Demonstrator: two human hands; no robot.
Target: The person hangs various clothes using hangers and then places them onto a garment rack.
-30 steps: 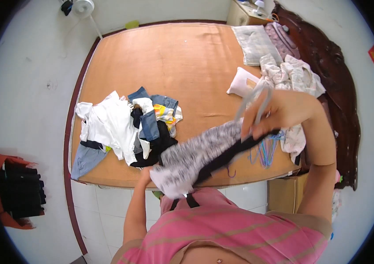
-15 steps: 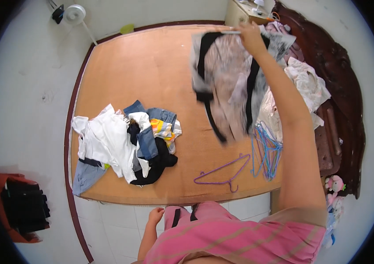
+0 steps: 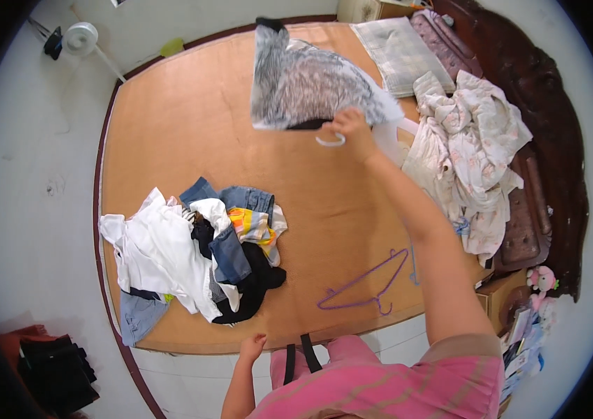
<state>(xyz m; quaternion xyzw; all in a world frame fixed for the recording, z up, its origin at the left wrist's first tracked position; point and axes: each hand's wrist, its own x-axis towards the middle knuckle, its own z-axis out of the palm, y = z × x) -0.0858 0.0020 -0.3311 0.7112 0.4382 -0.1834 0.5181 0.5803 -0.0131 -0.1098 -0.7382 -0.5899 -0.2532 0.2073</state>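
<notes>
Out over the far middle of the bed, my right hand (image 3: 351,131) is closed around a white hanger (image 3: 331,142) whose hook sticks out below the fingers. A grey and white patterned garment with black parts (image 3: 310,80) hangs from it, swung out flat toward the far side. My left hand (image 3: 253,346) hangs low by the bed's near edge with its fingers curled in, and nothing shows in it. A purple hanger (image 3: 363,302) lies on the bed near the front. Part of a blue hanger (image 3: 414,269) shows beside my right forearm, which hides the rest.
A heap of clothes, with a white shirt (image 3: 164,244), denim and black pieces, lies on the left of the bed mat (image 3: 171,119). A crumpled floral cloth (image 3: 474,140) and a pillow (image 3: 403,54) lie by the dark wooden headboard (image 3: 534,77). A fan (image 3: 81,38) stands beyond the far left corner.
My right hand has moved left and nearer with the garment, which has swung from hanging down to spreading toward the far side. The left hand stays low with its fingers curled.
</notes>
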